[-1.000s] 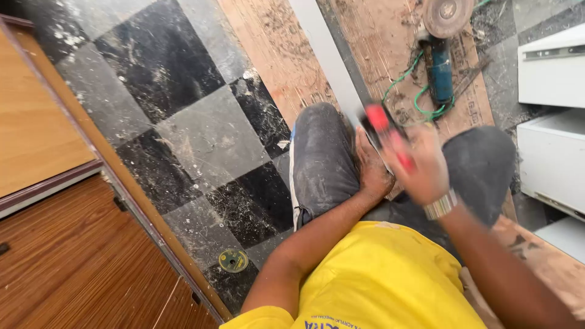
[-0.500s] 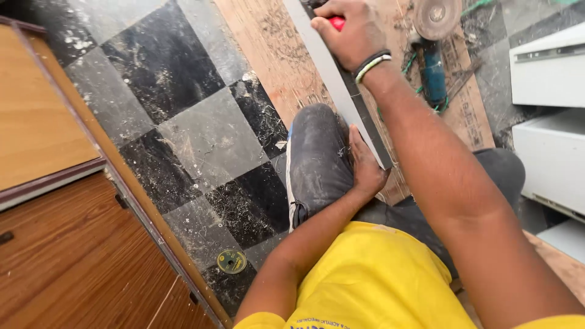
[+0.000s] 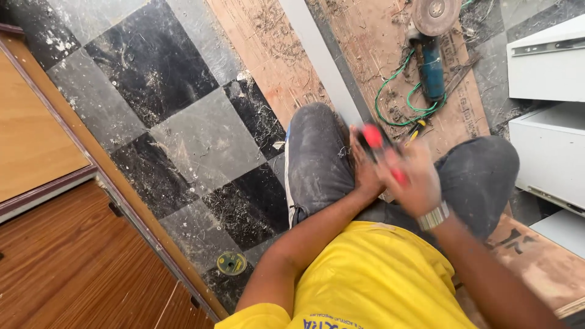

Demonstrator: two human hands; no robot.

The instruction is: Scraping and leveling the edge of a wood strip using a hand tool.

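Observation:
My right hand [image 3: 413, 180] is closed around a red-and-black hand tool [image 3: 379, 146], blurred by motion, held between my knees. My left hand [image 3: 364, 173] rests against my left knee, right beside the tool and touching the right hand; whether it grips the tool I cannot tell. A metal watch [image 3: 434, 216] is on my right wrist. I wear dark dusty trousers [image 3: 317, 158] and a yellow shirt [image 3: 372, 274].
A blue angle grinder [image 3: 431, 55] with a green cable [image 3: 396, 100] lies on a plywood sheet [image 3: 372, 36] ahead. A pale strip [image 3: 317, 55] runs across it. White drawer units [image 3: 548, 91] stand right, a wooden door [image 3: 55, 256] left. A small round fitting [image 3: 231, 263] lies on the checkered tiles.
My right hand was by my knees, reached far forward over the plywood with the red tool, and has come back to my knees beside the left hand.

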